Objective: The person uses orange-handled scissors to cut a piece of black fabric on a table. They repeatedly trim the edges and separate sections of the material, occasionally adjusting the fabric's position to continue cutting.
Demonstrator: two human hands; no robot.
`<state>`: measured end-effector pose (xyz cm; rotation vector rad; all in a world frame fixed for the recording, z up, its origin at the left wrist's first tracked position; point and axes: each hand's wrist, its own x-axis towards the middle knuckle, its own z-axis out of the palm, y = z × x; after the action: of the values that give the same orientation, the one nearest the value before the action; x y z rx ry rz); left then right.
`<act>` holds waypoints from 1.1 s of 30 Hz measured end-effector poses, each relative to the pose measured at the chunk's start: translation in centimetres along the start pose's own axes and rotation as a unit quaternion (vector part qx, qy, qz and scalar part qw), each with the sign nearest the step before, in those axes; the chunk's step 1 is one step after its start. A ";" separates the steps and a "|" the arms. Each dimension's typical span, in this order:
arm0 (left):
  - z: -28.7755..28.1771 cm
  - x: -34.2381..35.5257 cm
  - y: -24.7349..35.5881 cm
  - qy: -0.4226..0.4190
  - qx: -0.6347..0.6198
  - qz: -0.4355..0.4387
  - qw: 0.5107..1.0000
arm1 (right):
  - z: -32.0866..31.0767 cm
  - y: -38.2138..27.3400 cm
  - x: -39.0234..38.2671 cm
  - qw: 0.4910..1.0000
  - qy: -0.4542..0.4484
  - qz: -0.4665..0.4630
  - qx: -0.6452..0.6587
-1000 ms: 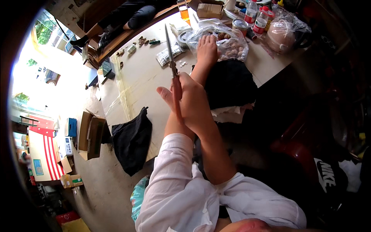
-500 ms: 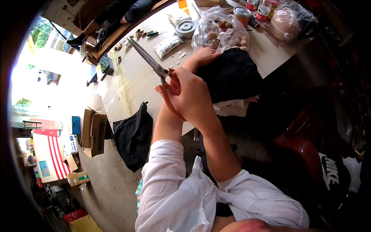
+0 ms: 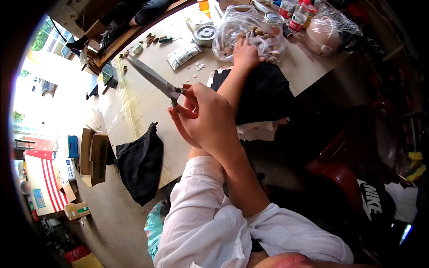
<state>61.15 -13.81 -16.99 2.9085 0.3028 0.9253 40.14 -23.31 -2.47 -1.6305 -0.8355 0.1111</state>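
Observation:
My forearms are crossed, the right one over the left. My right hand [image 3: 205,114] is closed around the orange-brown handles of large metal scissors [image 3: 156,80], whose blades point up and left over the table. My left hand [image 3: 246,54] reaches past it to a clear plastic bag [image 3: 225,38] of brown, walnut-like lumps. Its fingers are stretched out against the bag's near side; I see no firm grip. Under that forearm lies folded black cloth [image 3: 263,96], with pale fabric [image 3: 259,130] showing below it at the table edge.
Another black cloth piece [image 3: 142,163] hangs off the table's left edge. Small white buttons [image 3: 199,67], a white packet [image 3: 184,54], a grey round tin [image 3: 205,35] and a screwdriver [image 3: 167,39] lie beyond the scissors. Bottles [image 3: 298,20] stand far right; a red chair [image 3: 335,178] is at right.
My left hand has moved from the black cloth forward and right onto the plastic bag. The scissors stay in my right hand. The whole view has shifted slightly.

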 end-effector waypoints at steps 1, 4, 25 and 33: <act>0.5 0.9 0.3 -0.205 -0.077 -0.019 0.975 | -0.1 -0.4 -0.1 1.000 -0.011 0.020 0.006; 4.4 -2.1 -1.9 -0.106 -0.245 0.147 0.952 | 1.4 0.3 -0.7 0.998 -0.037 0.002 0.044; 2.1 -2.4 0.8 -0.114 -0.296 0.019 0.948 | 1.1 0.6 -0.3 0.999 -0.043 0.025 0.016; 0.4 -1.4 2.5 -0.167 -0.090 -0.200 0.961 | 1.1 0.8 -0.3 0.998 -0.049 0.030 -0.011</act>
<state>60.71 -16.56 -17.80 2.6256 0.7037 0.3717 39.70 -22.58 -3.56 -1.6825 -0.8653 0.2261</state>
